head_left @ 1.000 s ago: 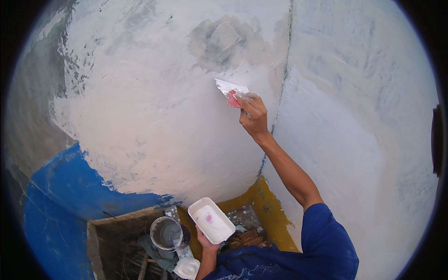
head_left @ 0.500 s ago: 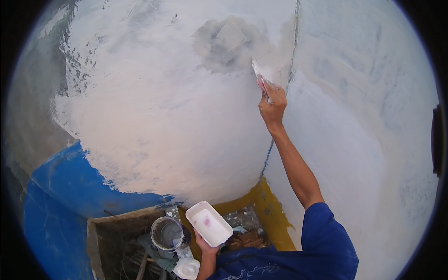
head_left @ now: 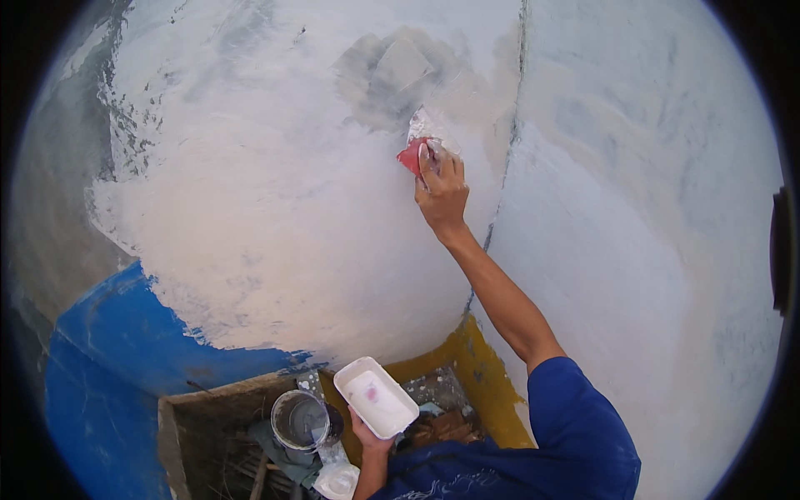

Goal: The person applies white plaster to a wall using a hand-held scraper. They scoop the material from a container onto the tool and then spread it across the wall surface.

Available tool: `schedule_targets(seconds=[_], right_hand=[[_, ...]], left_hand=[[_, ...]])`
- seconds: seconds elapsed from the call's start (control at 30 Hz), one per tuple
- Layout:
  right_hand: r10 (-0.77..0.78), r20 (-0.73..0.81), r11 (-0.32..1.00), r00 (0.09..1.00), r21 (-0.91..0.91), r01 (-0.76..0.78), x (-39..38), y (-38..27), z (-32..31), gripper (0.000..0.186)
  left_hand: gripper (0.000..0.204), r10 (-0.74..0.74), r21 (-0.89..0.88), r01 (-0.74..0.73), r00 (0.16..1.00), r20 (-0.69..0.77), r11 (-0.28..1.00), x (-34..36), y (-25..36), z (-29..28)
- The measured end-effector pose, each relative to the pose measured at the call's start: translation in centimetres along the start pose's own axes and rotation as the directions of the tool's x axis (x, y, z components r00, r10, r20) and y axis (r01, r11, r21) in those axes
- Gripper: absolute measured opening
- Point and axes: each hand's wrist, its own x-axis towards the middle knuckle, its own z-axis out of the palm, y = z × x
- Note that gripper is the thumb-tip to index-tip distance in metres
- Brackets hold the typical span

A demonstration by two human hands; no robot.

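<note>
My right hand [head_left: 442, 196] is raised to the whitish wall [head_left: 250, 208], closed around a red putty scraper [head_left: 412, 157]. White paste is smeared on the scraper's upper part, which lies against the wall just below a damp-looking grey patch [head_left: 362, 79]. Low in the view, my left hand [head_left: 369, 436] grips a white rectangular tray [head_left: 353, 375] from beneath and the side. A little white paste and a pinkish spot show inside the tray. Most fingers of the left hand are hidden under it.
A wall corner [head_left: 510, 158] runs down right of my right hand. Left of the tray stands a bucket [head_left: 279, 417] of greyish stuff, with a white container [head_left: 337, 482] below it. Blue wall paint [head_left: 125, 333], a yellow-painted ledge [head_left: 492, 392] and a debris-filled concrete box [head_left: 169, 442] surround them.
My right hand has moved left and slightly down along the wall, turning the scraper so its red face shows. The left hand and tray stay nearly where they were.
</note>
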Motion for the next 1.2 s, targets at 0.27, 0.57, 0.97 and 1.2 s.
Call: schedule_targets(seconds=[0.27, 0.57, 0.97, 1.2], right_hand=[[0.238, -0.323, 0.97, 0.916, 0.028, -0.242, 5.3, 8.1, -5.2, 0.032], [0.051, -0.175, 0.998, 0.983, 0.05, -0.043, 4.7, -0.6, -0.9, 0.047], [-0.038, -0.093, 0.989, 0.995, -0.145, 0.024, 4.5, 1.0, 0.1, 0.053], [-0.007, -0.15, 0.945, 0.989, 0.321, 0.055, 0.8, -1.4, -3.2, 0.04]], left_hand=[[0.062, 0.002, -0.012, -0.002, 1.0, -0.006, 1.0, -0.2, 0.1, 0.6], [0.065, -0.058, 0.009, 0.058, 0.998, 0.013, 0.998, 0.0, -0.3, 0.2], [0.066, -0.068, -0.061, 0.071, 0.996, 0.057, 0.996, 0.6, -0.6, 0.7], [0.064, -0.024, 0.002, 0.024, 1.0, 0.02, 1.0, 0.1, 0.5, 0.7]])
